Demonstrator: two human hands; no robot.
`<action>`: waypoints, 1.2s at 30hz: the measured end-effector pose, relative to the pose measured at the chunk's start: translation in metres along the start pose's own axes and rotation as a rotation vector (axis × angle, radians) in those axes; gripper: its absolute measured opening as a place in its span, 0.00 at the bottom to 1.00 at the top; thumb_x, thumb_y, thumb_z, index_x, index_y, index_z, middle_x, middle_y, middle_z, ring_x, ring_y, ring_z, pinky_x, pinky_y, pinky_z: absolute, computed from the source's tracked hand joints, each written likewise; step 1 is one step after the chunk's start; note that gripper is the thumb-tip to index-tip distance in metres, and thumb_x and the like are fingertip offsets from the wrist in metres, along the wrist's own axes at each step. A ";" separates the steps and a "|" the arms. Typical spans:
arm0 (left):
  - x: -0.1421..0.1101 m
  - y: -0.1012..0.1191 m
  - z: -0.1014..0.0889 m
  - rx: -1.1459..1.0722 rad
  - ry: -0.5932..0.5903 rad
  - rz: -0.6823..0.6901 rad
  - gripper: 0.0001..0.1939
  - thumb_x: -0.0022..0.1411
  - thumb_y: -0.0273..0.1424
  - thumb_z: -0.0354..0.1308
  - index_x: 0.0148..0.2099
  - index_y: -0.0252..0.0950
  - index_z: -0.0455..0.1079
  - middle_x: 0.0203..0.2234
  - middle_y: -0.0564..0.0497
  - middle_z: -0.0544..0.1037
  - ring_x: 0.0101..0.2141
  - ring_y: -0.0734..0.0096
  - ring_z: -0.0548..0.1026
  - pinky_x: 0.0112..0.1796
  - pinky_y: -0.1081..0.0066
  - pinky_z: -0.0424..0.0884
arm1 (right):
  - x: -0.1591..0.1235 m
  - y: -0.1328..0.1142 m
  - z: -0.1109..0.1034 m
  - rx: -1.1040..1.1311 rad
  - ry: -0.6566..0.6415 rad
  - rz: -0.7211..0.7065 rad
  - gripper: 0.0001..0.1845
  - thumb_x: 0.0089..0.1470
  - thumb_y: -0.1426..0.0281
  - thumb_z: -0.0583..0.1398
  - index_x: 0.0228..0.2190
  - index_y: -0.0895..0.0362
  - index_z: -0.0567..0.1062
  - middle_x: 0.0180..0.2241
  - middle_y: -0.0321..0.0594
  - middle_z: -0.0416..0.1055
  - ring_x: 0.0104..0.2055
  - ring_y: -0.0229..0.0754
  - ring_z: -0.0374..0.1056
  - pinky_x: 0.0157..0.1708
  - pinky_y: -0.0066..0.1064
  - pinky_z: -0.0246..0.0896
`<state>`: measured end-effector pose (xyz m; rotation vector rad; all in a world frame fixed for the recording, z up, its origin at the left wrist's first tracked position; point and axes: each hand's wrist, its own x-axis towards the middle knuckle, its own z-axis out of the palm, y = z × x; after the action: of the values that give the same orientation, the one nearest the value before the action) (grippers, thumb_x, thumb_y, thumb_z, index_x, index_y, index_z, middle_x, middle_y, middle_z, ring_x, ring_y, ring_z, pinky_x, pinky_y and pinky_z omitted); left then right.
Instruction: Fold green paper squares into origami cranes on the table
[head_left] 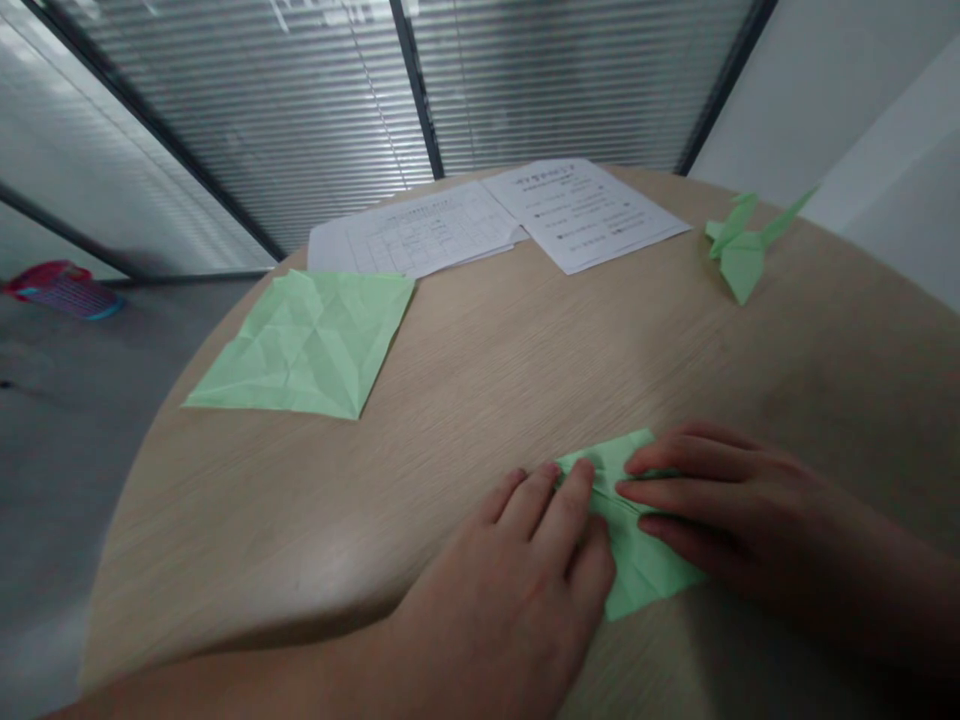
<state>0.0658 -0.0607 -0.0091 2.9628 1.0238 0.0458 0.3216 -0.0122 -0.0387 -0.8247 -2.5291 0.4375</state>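
Note:
A folded piece of light green paper (637,570) lies on the table close in front of me, with creases across its middle. My left hand (517,580) rests over its left side, fingers stretched forward and fingertips pressing on the paper. From the right, my right hand (712,500) reaches over the same sheet. Its thumb and fingers are drawn close together at a folded layer near the centre crease. Both hands cover parts of the paper, so its full outline is hidden.
On the round wooden table (465,380), a creased green sheet (307,345) lies at the left. Printed white papers (585,215) are at the far edge. A green origami crane (742,255) stands at the far right. A red basket (64,290) is on the floor.

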 end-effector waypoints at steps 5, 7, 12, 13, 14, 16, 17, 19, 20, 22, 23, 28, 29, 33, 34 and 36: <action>-0.001 -0.002 0.004 0.002 0.025 0.000 0.21 0.74 0.38 0.52 0.62 0.33 0.69 0.60 0.36 0.75 0.58 0.49 0.73 0.58 0.50 0.68 | -0.004 0.005 -0.005 -0.091 0.020 0.008 0.15 0.64 0.75 0.58 0.45 0.49 0.82 0.46 0.43 0.80 0.46 0.47 0.76 0.50 0.43 0.74; -0.002 0.000 0.005 0.030 0.050 -0.003 0.21 0.75 0.38 0.51 0.63 0.32 0.69 0.58 0.35 0.76 0.57 0.49 0.73 0.57 0.50 0.69 | -0.005 0.007 -0.007 -0.106 0.032 0.021 0.14 0.64 0.75 0.59 0.44 0.49 0.83 0.46 0.44 0.79 0.46 0.47 0.76 0.49 0.43 0.74; -0.001 0.006 0.003 0.044 0.040 -0.045 0.21 0.75 0.39 0.51 0.61 0.32 0.71 0.47 0.40 0.80 0.45 0.54 0.76 0.46 0.56 0.73 | -0.002 0.006 -0.008 -0.126 0.070 0.012 0.11 0.64 0.73 0.61 0.43 0.50 0.83 0.47 0.44 0.78 0.47 0.47 0.73 0.49 0.43 0.71; 0.000 0.007 0.002 0.031 0.030 -0.052 0.21 0.75 0.40 0.52 0.61 0.33 0.72 0.44 0.41 0.80 0.43 0.55 0.76 0.44 0.57 0.73 | -0.001 0.005 -0.008 -0.131 0.074 0.005 0.11 0.64 0.73 0.62 0.42 0.50 0.83 0.46 0.44 0.78 0.46 0.47 0.73 0.48 0.42 0.70; 0.001 0.008 0.001 0.016 0.021 -0.054 0.21 0.74 0.41 0.53 0.60 0.33 0.72 0.42 0.43 0.80 0.41 0.56 0.76 0.42 0.58 0.73 | 0.001 0.005 -0.008 -0.140 0.068 0.005 0.11 0.64 0.74 0.61 0.41 0.50 0.84 0.45 0.44 0.78 0.46 0.47 0.73 0.48 0.42 0.70; 0.002 0.010 0.000 -0.015 0.018 -0.034 0.21 0.73 0.42 0.55 0.59 0.33 0.73 0.39 0.45 0.80 0.40 0.57 0.75 0.42 0.58 0.73 | 0.003 0.003 -0.007 -0.171 0.045 0.013 0.13 0.63 0.77 0.61 0.39 0.51 0.84 0.42 0.43 0.78 0.44 0.46 0.72 0.46 0.40 0.69; 0.002 0.011 0.000 -0.030 0.024 -0.014 0.21 0.73 0.42 0.55 0.58 0.32 0.74 0.39 0.45 0.80 0.40 0.56 0.75 0.43 0.58 0.73 | 0.005 0.003 -0.006 -0.188 0.039 0.021 0.14 0.62 0.78 0.61 0.38 0.51 0.84 0.42 0.43 0.77 0.43 0.46 0.72 0.45 0.39 0.69; 0.003 0.011 0.001 -0.058 0.054 0.033 0.22 0.72 0.43 0.57 0.57 0.31 0.74 0.42 0.44 0.80 0.43 0.55 0.76 0.48 0.55 0.73 | 0.007 0.003 -0.003 -0.212 0.038 0.023 0.14 0.62 0.79 0.61 0.38 0.52 0.84 0.41 0.43 0.77 0.43 0.45 0.71 0.45 0.38 0.68; 0.003 0.011 0.001 -0.072 0.076 0.050 0.24 0.72 0.43 0.57 0.59 0.30 0.73 0.45 0.43 0.80 0.45 0.54 0.76 0.52 0.53 0.72 | 0.008 0.004 -0.001 -0.217 0.051 0.017 0.13 0.62 0.78 0.61 0.38 0.52 0.84 0.40 0.43 0.77 0.42 0.45 0.71 0.45 0.38 0.68; 0.003 0.010 0.002 -0.102 0.101 0.064 0.27 0.72 0.44 0.56 0.61 0.27 0.71 0.48 0.41 0.80 0.49 0.52 0.75 0.57 0.50 0.69 | 0.010 0.006 0.004 -0.223 0.077 0.007 0.11 0.62 0.77 0.62 0.39 0.53 0.84 0.39 0.43 0.77 0.41 0.45 0.71 0.45 0.38 0.67; 0.004 0.009 0.002 -0.119 0.098 0.061 0.27 0.72 0.44 0.55 0.60 0.26 0.71 0.48 0.40 0.80 0.50 0.51 0.75 0.58 0.50 0.69 | 0.011 0.007 0.007 -0.228 0.087 0.008 0.11 0.62 0.76 0.62 0.40 0.53 0.84 0.39 0.42 0.78 0.41 0.45 0.71 0.45 0.38 0.67; 0.006 -0.002 0.000 -0.204 0.072 0.066 0.19 0.69 0.42 0.60 0.48 0.30 0.78 0.47 0.39 0.79 0.52 0.51 0.75 0.57 0.52 0.71 | 0.014 0.014 0.014 -0.263 0.154 0.054 0.08 0.64 0.73 0.62 0.39 0.54 0.84 0.37 0.43 0.78 0.41 0.46 0.72 0.45 0.39 0.67; 0.007 -0.004 0.001 -0.212 0.084 0.073 0.19 0.69 0.42 0.61 0.48 0.30 0.77 0.50 0.38 0.78 0.55 0.50 0.74 0.58 0.51 0.70 | 0.015 0.015 0.015 -0.268 0.159 0.059 0.08 0.63 0.72 0.63 0.38 0.54 0.84 0.37 0.43 0.78 0.41 0.46 0.72 0.45 0.39 0.67; 0.006 -0.012 0.005 -0.238 0.079 0.107 0.22 0.69 0.42 0.60 0.54 0.28 0.74 0.57 0.33 0.76 0.61 0.48 0.71 0.63 0.50 0.65 | 0.016 0.018 0.018 -0.275 0.184 0.071 0.07 0.62 0.72 0.64 0.36 0.54 0.84 0.36 0.44 0.78 0.41 0.46 0.73 0.45 0.39 0.67; 0.006 -0.013 0.006 -0.241 0.065 0.110 0.23 0.69 0.42 0.60 0.55 0.28 0.73 0.57 0.33 0.76 0.61 0.48 0.71 0.63 0.50 0.65 | 0.016 0.019 0.019 -0.278 0.188 0.077 0.07 0.62 0.72 0.63 0.37 0.55 0.84 0.36 0.44 0.78 0.41 0.46 0.73 0.45 0.39 0.67; 0.006 -0.014 0.008 -0.240 0.046 0.109 0.23 0.69 0.42 0.60 0.56 0.28 0.72 0.58 0.32 0.75 0.62 0.48 0.71 0.64 0.49 0.63 | 0.015 0.022 0.020 -0.280 0.196 0.086 0.07 0.62 0.73 0.63 0.37 0.55 0.84 0.36 0.44 0.79 0.41 0.46 0.73 0.45 0.39 0.67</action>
<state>0.0623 -0.0461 -0.0169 2.8055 0.7969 0.2214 0.3111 0.0106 -0.0602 -1.0280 -2.4090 0.0239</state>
